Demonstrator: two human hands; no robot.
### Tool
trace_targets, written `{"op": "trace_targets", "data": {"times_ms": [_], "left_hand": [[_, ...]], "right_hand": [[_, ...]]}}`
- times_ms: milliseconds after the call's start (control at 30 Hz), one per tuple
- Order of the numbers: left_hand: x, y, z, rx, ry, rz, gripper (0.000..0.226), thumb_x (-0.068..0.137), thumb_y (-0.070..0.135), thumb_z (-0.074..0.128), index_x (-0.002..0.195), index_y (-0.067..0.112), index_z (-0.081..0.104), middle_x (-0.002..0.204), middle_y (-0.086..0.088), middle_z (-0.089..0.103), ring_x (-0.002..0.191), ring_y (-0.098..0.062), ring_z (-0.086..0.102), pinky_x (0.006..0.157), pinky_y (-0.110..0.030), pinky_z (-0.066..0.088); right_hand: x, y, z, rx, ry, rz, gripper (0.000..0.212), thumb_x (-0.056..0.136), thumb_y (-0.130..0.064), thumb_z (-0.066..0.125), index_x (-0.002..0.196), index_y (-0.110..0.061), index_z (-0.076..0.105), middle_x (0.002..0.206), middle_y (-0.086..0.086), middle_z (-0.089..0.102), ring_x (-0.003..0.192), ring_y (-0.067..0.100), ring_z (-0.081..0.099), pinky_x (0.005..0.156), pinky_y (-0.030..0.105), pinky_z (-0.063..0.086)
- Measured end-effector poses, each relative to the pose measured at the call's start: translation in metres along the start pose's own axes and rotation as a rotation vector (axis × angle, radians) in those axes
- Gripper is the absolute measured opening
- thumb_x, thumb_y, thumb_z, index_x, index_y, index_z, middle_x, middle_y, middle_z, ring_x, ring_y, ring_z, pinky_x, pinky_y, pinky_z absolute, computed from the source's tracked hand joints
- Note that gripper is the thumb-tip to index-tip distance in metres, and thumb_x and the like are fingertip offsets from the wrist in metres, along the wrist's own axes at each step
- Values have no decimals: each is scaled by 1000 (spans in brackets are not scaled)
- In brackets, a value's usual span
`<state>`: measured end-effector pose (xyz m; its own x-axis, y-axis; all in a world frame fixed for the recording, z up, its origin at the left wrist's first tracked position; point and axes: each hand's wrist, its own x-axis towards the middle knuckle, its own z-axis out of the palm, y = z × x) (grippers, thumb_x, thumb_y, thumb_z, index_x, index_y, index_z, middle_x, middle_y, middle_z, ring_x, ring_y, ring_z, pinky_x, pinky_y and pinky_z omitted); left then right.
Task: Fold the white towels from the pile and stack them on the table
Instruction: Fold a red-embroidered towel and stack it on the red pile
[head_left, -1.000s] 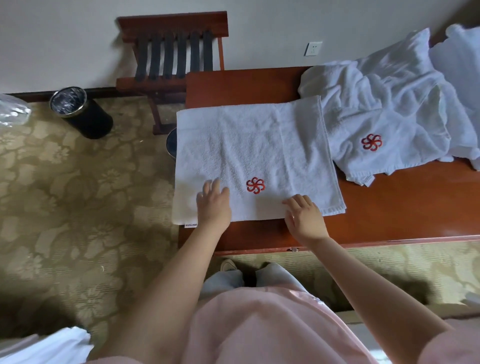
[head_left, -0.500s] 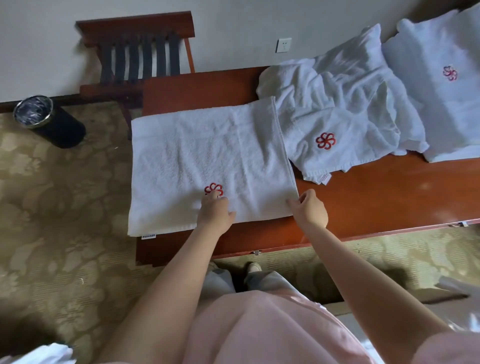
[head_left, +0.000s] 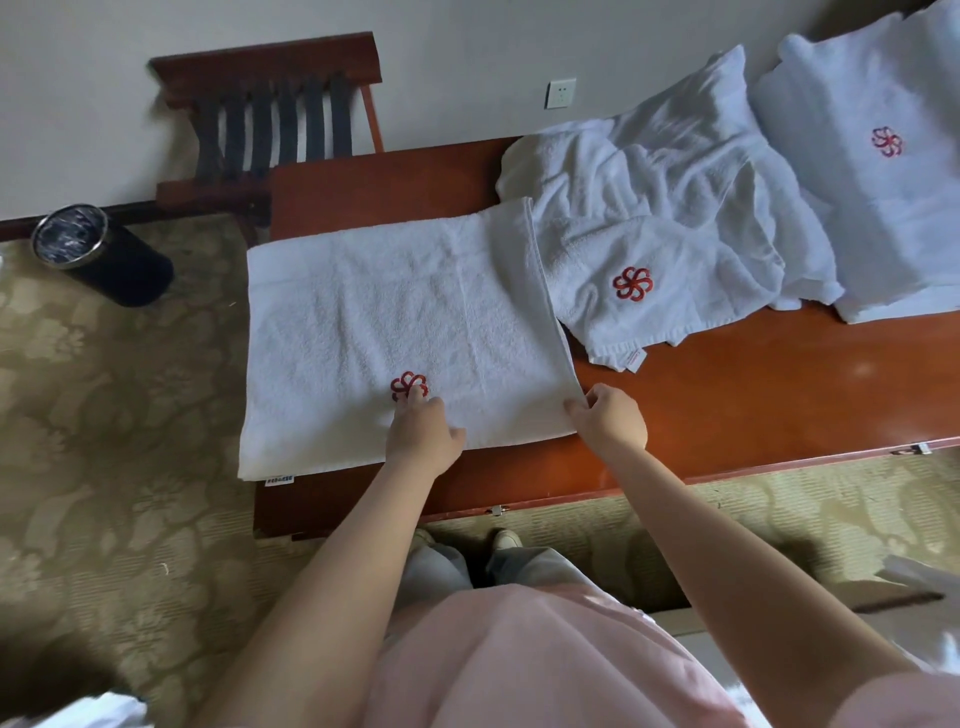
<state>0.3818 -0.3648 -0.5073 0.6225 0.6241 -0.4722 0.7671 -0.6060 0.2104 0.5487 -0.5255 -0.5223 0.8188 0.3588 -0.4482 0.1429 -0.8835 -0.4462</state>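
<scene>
The widest free room is the bare tabletop (head_left: 727, 410) at the centre right of the frame, in front of the crumpled pile (head_left: 675, 197) and the folded stack (head_left: 883, 223). A narrow bare strip also lies behind the spread towel (head_left: 363, 322), which covers the left end. A wooden rack (head_left: 270, 104) stands just behind the far left corner, and a dark bin (head_left: 98, 254) stands on the carpet further left.

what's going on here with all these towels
A person is folding a white towel spread over the left end of the wooden table. The left hand presses it down at the red flower emblem, while the right hand pinches its near right corner. A rumpled pile of towels lies to the right, with a folded towel past it.
</scene>
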Motion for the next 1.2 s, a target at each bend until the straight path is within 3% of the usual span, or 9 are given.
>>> {"op": "trace_targets", "data": {"times_ms": [167,300,400,500,600,767,900,1033,1200], "left_hand": [[0,0,0,-22,-19,-10,37,91,32,53,114,3,54,155,-14,20,137,-36,29,101,-45,43],[-5,-10,4,-66,76,34,34,91,31,53,112,4,58,150,-11,31,135,-28,33,98,-40,42],[-15,-27,10,-90,211,85,32,91,23,54,116,4,62,141,-10,42,130,-27,37,98,-38,40],[-28,-44,15,-86,351,91,19,87,13,60,98,-1,67,114,-15,54,109,-32,48,84,-40,46],[-37,-63,17,-87,403,72,15,83,11,64,91,-1,68,100,-14,56,95,-33,52,73,-40,47],[-42,-95,13,83,255,118,27,87,31,60,106,12,66,111,-1,55,102,-22,48,81,-34,44],[-43,-106,11,211,234,123,23,92,25,51,109,15,62,115,0,53,105,-19,48,81,-31,42],[-37,-106,5,206,194,128,17,96,15,43,104,12,58,112,-2,52,81,-20,57,70,-32,50],[-26,-108,2,243,154,130,20,94,6,43,109,12,54,120,-3,49,70,-19,56,56,-28,42]], "right_hand": [[-1,1,2,-49,-3,0,25,89,-38,58,92,-14,51,98,5,57,74,20,55,52,27,36],[-9,-5,6,-66,73,-1,36,85,-30,62,113,-13,45,116,7,47,98,26,51,70,36,45],[-19,-11,10,-301,244,-201,47,82,-28,63,123,-11,45,121,11,46,108,29,46,81,39,42],[-28,-25,19,-371,281,-429,42,83,-29,63,120,-14,51,116,10,50,104,28,48,81,39,41],[-39,-46,37,-393,138,-643,35,88,-30,57,119,-15,55,114,7,53,104,27,50,83,38,41],[-53,-63,64,-617,-144,-817,45,90,-39,52,130,-18,48,132,6,46,115,26,45,90,37,43],[-56,-67,65,-767,-167,-788,45,90,-24,49,134,-16,41,137,8,39,116,27,41,84,35,45],[-50,-81,66,-875,-169,-772,48,82,0,50,128,-11,41,127,11,42,105,28,44,63,32,37],[-44,-91,70,-925,-194,-757,54,78,8,51,127,-10,37,123,11,41,103,27,45,60,31,34]]}}
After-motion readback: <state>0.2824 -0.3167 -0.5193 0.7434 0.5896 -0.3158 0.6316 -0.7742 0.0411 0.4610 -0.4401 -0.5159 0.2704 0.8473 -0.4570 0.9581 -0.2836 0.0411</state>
